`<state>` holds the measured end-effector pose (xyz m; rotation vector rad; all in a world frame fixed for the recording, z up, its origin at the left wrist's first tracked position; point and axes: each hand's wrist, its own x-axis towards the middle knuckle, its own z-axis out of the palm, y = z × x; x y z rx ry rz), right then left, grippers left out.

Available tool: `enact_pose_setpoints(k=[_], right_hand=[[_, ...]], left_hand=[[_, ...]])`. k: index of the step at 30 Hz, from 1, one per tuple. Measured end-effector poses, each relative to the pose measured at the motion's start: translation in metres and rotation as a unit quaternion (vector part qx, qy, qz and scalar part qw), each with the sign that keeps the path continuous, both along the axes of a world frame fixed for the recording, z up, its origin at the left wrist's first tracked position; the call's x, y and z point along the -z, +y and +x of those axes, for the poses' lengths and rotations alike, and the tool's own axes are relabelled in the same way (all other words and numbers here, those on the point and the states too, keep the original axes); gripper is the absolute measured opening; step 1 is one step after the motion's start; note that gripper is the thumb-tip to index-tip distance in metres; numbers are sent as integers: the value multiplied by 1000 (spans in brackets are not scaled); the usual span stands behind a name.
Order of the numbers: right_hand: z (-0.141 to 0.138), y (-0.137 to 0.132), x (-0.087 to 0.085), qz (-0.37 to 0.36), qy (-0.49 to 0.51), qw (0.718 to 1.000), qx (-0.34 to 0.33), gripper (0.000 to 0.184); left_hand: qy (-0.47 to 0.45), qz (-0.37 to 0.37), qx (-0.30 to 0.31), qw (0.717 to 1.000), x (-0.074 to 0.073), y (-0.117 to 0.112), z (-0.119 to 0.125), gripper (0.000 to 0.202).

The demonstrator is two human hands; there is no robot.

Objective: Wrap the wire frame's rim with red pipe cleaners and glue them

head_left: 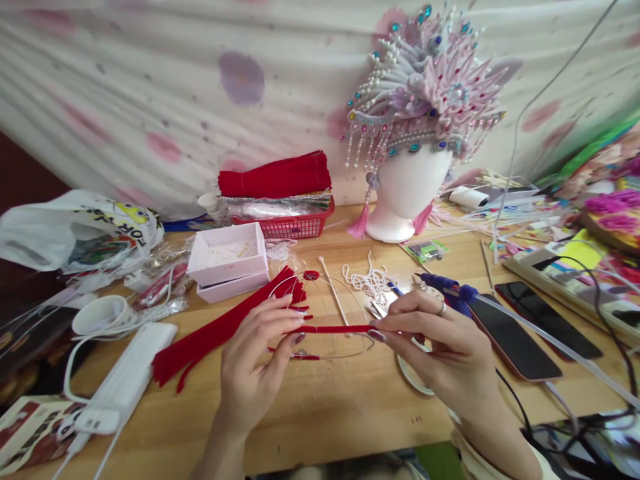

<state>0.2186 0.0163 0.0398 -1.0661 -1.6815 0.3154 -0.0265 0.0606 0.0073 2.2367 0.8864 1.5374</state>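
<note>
A red fuzzy pipe cleaner (335,329) stretches level between my two hands above the table. My left hand (257,353) pinches its left end between thumb and fingers. At the other end, my right hand (435,347) grips it the same way. Behind and below it is a thin wire frame (345,357) with red fuzzy pieces on it; whether it touches my fingers I cannot tell. A bundle of red pipe cleaners (215,330) lies on the table, partly behind my left hand. Just beyond my right hand sits a blue glue gun (447,288).
A white mannequin head (413,187) wearing a beaded pink headdress (425,100) stands at the back. Left of it are a red basket (295,228) and white boxes (227,257). Phones (515,337) lie at right, a power strip (125,373) at left, and bead strings (370,283) in the middle.
</note>
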Motion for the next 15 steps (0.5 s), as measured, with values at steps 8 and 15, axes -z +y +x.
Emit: enact_pose_setpoints(k=[8,15], right_hand=[[3,2,2,16,-26,999,-10,22],[8,3,-1,14,-25,999,-20,22]], left_hand=[[-4,-5,-5,1000,2,-2,1,25],[0,-2,-3,1000,0,-1,2,24]])
